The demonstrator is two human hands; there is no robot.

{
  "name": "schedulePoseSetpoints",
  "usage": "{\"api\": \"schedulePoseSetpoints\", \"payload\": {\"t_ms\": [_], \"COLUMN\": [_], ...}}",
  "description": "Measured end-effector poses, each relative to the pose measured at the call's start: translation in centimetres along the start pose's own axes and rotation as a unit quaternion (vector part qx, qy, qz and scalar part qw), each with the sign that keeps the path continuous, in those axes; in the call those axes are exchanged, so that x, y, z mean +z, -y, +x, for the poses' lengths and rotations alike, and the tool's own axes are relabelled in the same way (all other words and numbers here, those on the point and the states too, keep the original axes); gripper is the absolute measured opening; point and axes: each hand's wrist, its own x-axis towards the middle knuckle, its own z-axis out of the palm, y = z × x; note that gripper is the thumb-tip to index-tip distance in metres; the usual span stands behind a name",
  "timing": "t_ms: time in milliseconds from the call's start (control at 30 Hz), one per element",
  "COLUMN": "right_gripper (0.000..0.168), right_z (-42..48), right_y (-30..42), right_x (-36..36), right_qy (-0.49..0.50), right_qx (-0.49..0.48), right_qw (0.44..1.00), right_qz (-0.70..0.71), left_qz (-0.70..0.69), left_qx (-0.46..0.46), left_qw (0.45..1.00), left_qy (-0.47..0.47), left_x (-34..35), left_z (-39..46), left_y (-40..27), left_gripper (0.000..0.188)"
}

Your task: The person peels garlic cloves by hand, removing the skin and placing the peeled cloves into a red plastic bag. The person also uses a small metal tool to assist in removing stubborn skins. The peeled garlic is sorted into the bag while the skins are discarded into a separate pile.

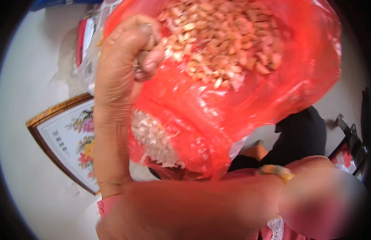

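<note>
My left hand (140, 48) is closed in a fist over the left side of a red plastic bag (185, 93). Small greyish pieces, apparently unpeeled garlic cloves, show between its fingers. Inside the bag lies a heap of garlic cloves (221, 45) with scraps of skin among them. Lower down, beside my left forearm, papery pale garlic skins (155, 141) lie in a fold of red plastic. My right hand (185, 207), strongly blurred, crosses low in front of the view and reaches the pink sleeve (105, 204) of my left arm. Its fingers cannot be made out.
A framed floral picture (68, 138) stands tilted at left, partly hidden by my left arm. Clear plastic wrapping (87, 70) and a red-and-white item (83, 42) are at upper left. Dark trousers (302, 135) and a black metal object (350, 138) appear at right.
</note>
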Motion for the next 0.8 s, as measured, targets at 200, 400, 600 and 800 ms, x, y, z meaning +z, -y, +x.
{"api": "schedulePoseSetpoints", "payload": {"t_ms": [200,400,600,800], "right_gripper": [0.009,0.013,0.02,0.028], "right_z": [-4.2,-6.1,-7.7,-8.2], "right_y": [1.7,2.7,5.2,7.6], "right_x": [-0.3,-3.5,-4.8,-5.9], "right_qy": [-0.035,-0.001,0.1,0.213], "right_qx": [0.05,0.048,0.095,0.155], "right_qw": [0.996,0.977,0.889,0.677], "right_qz": [-0.068,-0.208,-0.436,-0.687], "left_qz": [-0.085,-0.28,-0.396,-0.43], "left_qx": [-0.031,0.0,0.0,-0.001], "left_qw": [0.988,0.935,0.904,0.89], "left_qy": [0.121,0.216,0.16,0.153], "left_x": [0.9,1.2,1.2,2.0], "left_z": [-3.8,-6.3,-11.1,-12.4], "left_y": [0.5,0.1,-0.6,0.5], "left_gripper": [0.018,0.015,0.013,0.013]}}
